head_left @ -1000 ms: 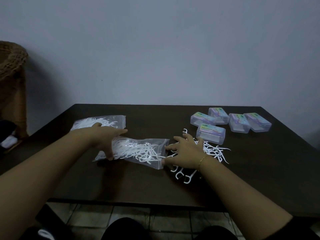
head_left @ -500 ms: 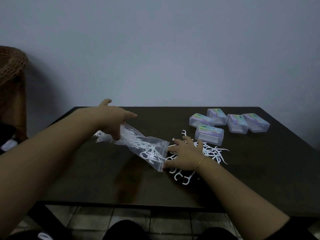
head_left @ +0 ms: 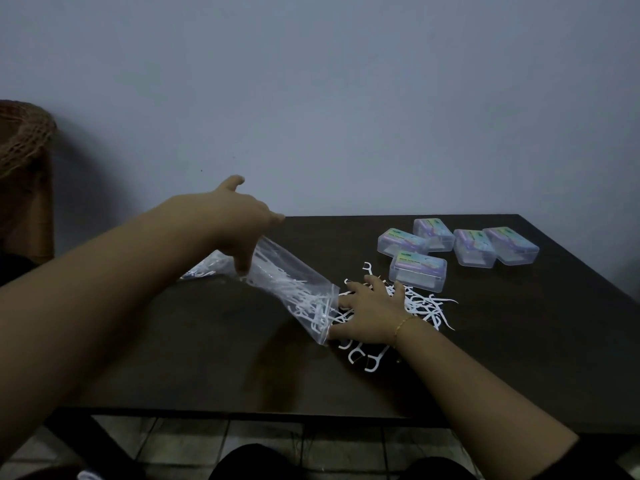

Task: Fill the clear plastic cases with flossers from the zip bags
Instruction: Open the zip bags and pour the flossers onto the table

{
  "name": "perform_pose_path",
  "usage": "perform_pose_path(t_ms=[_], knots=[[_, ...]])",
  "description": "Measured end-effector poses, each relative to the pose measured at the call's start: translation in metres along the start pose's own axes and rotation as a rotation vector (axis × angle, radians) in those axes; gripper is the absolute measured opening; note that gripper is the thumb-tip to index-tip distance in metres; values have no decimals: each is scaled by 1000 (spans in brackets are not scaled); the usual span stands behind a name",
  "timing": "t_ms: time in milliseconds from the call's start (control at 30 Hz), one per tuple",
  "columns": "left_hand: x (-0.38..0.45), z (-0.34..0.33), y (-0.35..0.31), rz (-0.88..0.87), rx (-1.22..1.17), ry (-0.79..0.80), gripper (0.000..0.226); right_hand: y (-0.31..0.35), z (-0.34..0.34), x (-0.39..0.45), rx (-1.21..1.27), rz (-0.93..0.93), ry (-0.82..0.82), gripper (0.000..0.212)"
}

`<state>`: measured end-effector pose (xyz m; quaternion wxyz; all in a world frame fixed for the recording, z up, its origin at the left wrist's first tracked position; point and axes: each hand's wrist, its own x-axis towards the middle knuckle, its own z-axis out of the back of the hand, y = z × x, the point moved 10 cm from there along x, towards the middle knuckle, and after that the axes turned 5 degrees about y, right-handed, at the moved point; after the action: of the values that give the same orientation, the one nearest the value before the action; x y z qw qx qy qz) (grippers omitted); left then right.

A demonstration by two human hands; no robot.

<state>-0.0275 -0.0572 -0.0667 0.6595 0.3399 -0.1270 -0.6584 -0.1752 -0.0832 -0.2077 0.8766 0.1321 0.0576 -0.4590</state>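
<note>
My left hand (head_left: 239,226) pinches the closed end of a clear zip bag (head_left: 294,289) and holds it tilted, its open mouth down on the dark table (head_left: 173,358). White flossers lie bunched inside near that mouth. My right hand (head_left: 370,313) rests flat at the bag's mouth on a pile of loose white flossers (head_left: 426,306). A second zip bag (head_left: 204,270) of flossers lies behind my left arm, mostly hidden. Several closed clear plastic cases (head_left: 417,275) with coloured labels stand at the back right.
A woven wicker piece (head_left: 24,140) stands by the wall at the left. The table's front edge (head_left: 242,415) runs above a tiled floor. A few flossers (head_left: 363,358) lie just in front of my right wrist.
My left hand has lifted the bag's closed end off the table and raised it higher, so the flossers slid toward the mouth. My right hand has stayed at the pile.
</note>
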Motion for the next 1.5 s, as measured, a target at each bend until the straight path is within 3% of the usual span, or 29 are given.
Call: perform_pose_path(t_ms=[267,567,800,1067,1167,1500], knots=[[6,-10,2,6,6,19,105,1,2,-2,33,12,-10,69],[22,-86,-6,4,-113,96,98,3,7,-2,69,16,-99,66],[25,-99,-23,-67,-384,131,123,10,17,-5,98,78,-190,49],[32,-90,-44,-129,-566,25,70,26,13,12,-20,120,-37,70],[33,-90,-42,-139,-583,-7,62,32,10,19,-60,125,32,72],[28,-94,-41,-121,-554,-2,62,27,27,9,-52,108,-161,27]])
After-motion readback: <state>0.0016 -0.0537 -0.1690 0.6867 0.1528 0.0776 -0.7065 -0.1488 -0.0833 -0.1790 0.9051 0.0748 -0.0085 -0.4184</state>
